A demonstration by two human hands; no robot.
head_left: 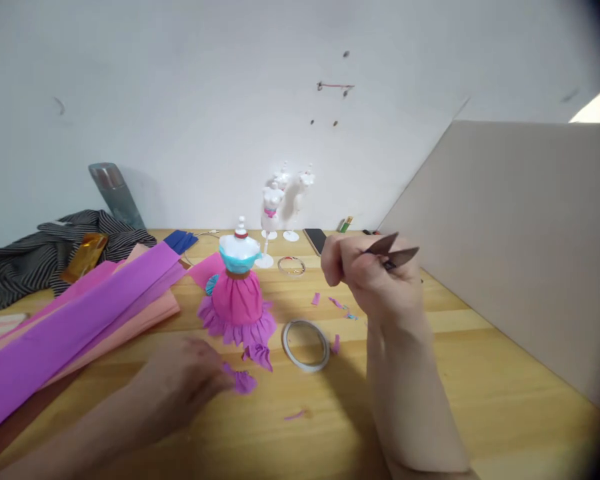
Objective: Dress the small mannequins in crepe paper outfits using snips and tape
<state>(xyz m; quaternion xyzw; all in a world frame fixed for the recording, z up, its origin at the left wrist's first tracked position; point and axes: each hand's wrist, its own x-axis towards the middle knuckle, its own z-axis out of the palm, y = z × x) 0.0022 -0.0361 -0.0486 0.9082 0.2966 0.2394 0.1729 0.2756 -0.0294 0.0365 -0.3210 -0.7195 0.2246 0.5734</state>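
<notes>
My left hand (pixel 190 380) is low over the table, its fingers pinched on a small gathered piece of purple crepe paper (pixel 244 382). Raised on the right, my right hand (pixel 375 273) is closed in a fist around a pair of scissors (pixel 393 253), whose parted blades stick out past the thumb. Between the hands stands a small white dress form (pixel 240 248) wearing a pink paper skirt (pixel 237 297) with a ruffled purple hem and a light blue band at the chest. Another crumpled purple piece (pixel 259 355) lies by the hem.
A roll of tape (pixel 306 366) lies beside the skirt, with purple scraps (pixel 336 344) around it. Long crepe paper sheets (pixel 90 313) cover the left side. Bare white dress forms (pixel 273 200), a phone (pixel 315 240) and a bottle (pixel 117 197) stand or lie toward the wall.
</notes>
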